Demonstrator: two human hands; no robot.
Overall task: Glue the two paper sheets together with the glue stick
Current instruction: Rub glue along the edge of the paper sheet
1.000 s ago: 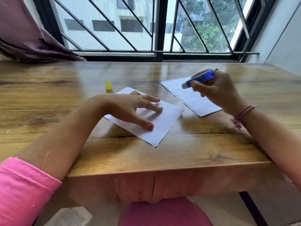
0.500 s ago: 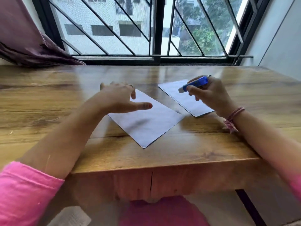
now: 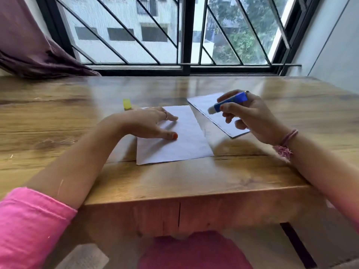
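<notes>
Wooden table (image 3: 194, 181) — barred window (image 3: 186, 32)

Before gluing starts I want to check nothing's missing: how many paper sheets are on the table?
2. One sheet lies near the front edge under the left hand; the other lies farther right, partly behind the right hand.

From my remote seat, the wooden counter (image 3: 194, 177) fills the middle of the view, its front edge running across at 6 o'clock. At 12 o'clock stands a window (image 3: 186, 32) with black diagonal bars, a pale building and green trees beyond it. A purple curtain (image 3: 29, 51) bunches at 10 o'clock, spilling onto the sill. A grey wall (image 3: 338, 45) rises at 2 o'clock. At 6 o'clock, under the counter, I see magenta fabric (image 3: 194, 251).
</notes>
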